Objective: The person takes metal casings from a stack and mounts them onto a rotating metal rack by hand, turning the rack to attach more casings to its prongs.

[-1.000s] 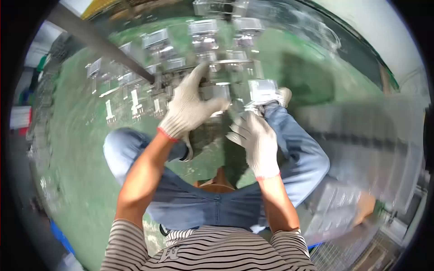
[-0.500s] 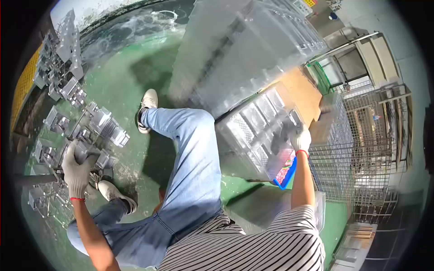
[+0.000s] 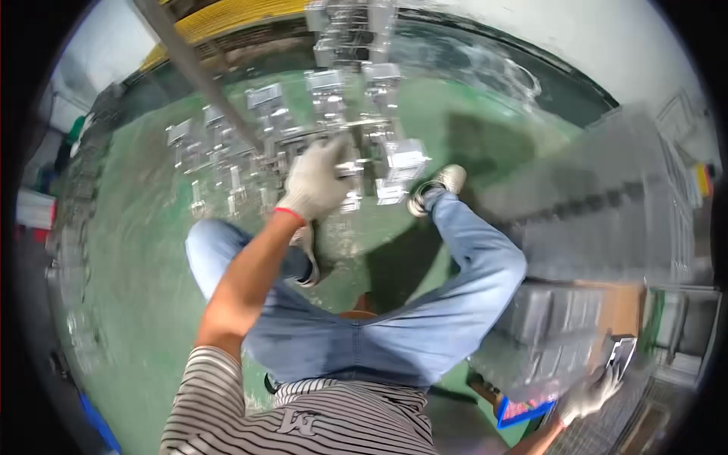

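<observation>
Gloved L. hand point(image 3: 317, 182) is positioned approx. 10–11 o'clock, over metal parts point(image 3: 326, 92) laid out on the green floor point(image 3: 144, 265) toward 11–12; its grip is part-curled, but any hold can't be told (blur). R. hand point(image 3: 590, 396), approx. 4 o'clock, is seen w/ fingers extended at the lower edge of a dark-centred part point(image 3: 622, 352); whether it's gripped can't be told.

- A slanting pole point(image 3: 199, 87) is blocking the way from the left hand point(image 3: 318, 180) to the far left corner of the green floor point(image 3: 136, 250).
- Metal parts point(image 3: 265, 98) are crowding the floor beyond that hand.
- Open floor is running between these parts and the grey stack point(image 3: 591, 205) toward the right edge.
- The right leg point(image 3: 485, 258) is standing between the left hand and the right hand point(image 3: 588, 398).
</observation>
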Available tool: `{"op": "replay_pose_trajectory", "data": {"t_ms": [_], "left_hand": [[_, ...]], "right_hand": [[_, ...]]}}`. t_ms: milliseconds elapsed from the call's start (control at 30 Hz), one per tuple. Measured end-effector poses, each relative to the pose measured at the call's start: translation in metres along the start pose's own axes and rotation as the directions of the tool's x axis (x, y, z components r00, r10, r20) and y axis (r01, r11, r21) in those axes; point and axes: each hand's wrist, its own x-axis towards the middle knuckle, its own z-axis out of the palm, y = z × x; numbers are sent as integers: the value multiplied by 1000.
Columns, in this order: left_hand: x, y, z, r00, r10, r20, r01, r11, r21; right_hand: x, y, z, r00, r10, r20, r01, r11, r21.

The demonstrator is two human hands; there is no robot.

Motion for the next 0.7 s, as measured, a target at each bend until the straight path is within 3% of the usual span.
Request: {"op": "replay_pose_trajectory", "data": {"t_ms": [67,100,133,167,200,233,267,300,333,367,400,433,467,500,533,600,700], "left_hand": [[-5,-2,9,987,37,-159,-38,999,-7],[-23,10,3,946,51,-320,-32,998,62],[-35,10,3,911,87,-403,-91,996,11],[-54,18,2,924,17,-383,-82,985,-153],[-78,26,4,936,-51,-348,-66,946,-317],[-98,25,10,988,-151,-31,115,856,-504],[-114,22,17,938,-180,297,331,721,-608],[-126,11,33,823,-115,556,558,347,-754],[-135,-3,49,684,58,727,729,-81,-680],[-138,-18,51,660,6,751,750,-50,-659],[-139,-36,53,632,-54,773,774,-21,-633],[-140,-65,83,584,-160,796,768,-208,-606],[-142,-87,109,512,-255,820,722,-389,-572],[-135,-81,94,502,-414,760,629,-429,-649],[-130,-98,115,516,-509,689,654,-285,-700],[-109,-85,91,401,-686,607,715,-180,-676],[-90,-124,115,391,-696,602,658,-246,-712]], "right_hand": [[20,-84,-19,985,-162,50,147,964,221],[27,-126,-37,969,-200,143,146,936,320],[43,-176,-47,935,-306,179,162,818,552],[50,-213,-42,913,-344,217,85,683,726],[59,-248,-43,792,-486,369,-43,560,827],[62,-282,-29,716,-619,323,-89,377,922],[56,-311,-1,645,-751,143,-11,178,984],[52,-348,6,597,-794,118,-142,40,989],[42,-382,23,479,-868,128,-349,-55,935],[34,-409,43,278,-950,143,-576,-46,816],[12,-438,74,227,-962,151,-794,-93,601],[-17,-464,91,178,-892,416,-959,-63,276],[-45,-500,105,217,-767,605,-975,-144,168],[-57,-528,107,55,-736,674,-975,-183,-122],[-73,-555,118,-129,-742,658,-949,-100,-298],[-90,-589,128,-162,-894,417,-877,-62,-476],[-110,-624,146,-208,-872,444,-883,-28,-468]]}}
